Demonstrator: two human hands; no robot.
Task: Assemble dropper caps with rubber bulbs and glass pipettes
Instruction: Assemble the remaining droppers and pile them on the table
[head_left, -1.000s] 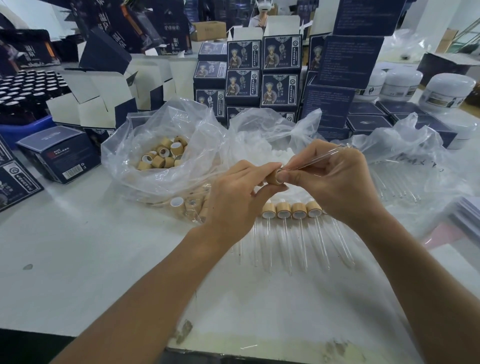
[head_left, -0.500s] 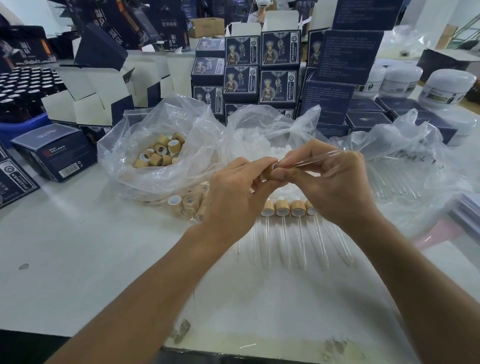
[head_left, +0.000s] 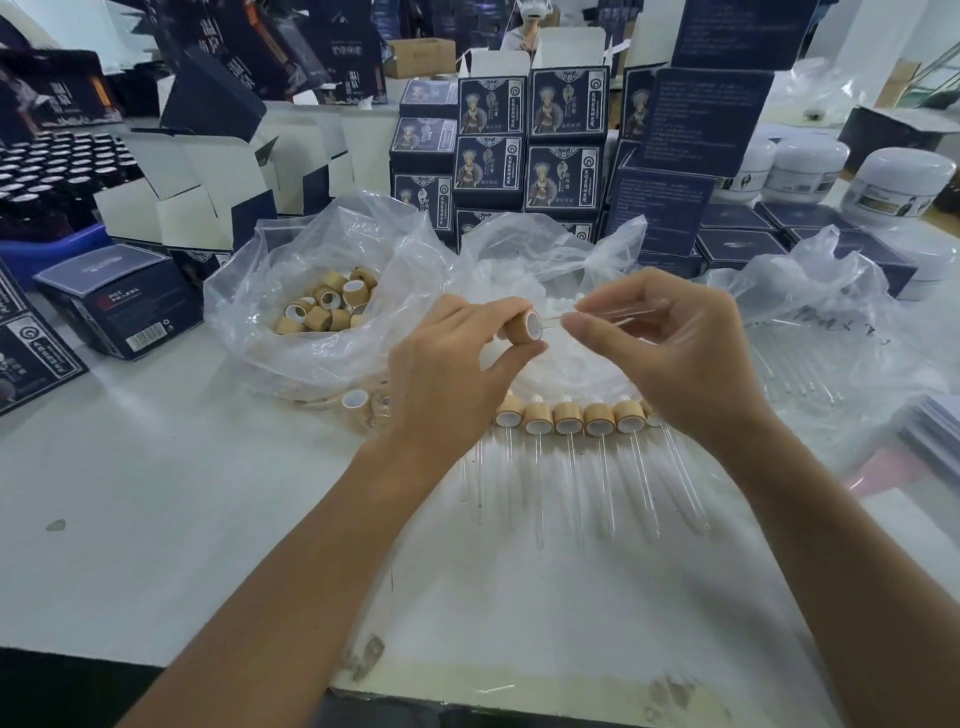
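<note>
Left hand (head_left: 457, 374) grips a cap (head_left: 523, 326); right hand (head_left: 675, 353) pinches a pipette (head_left: 597, 316) at its mouth, unseated. Six droppers (head_left: 569, 418) lie finished; bagged caps (head_left: 327, 304) remain.

White table (head_left: 182, 519): plastic bags (head_left: 311, 338), finished droppers (head_left: 569, 421), dark boxes (head_left: 119, 301).

head cam | forward-down | close over table (head_left: 156, 493)
</note>
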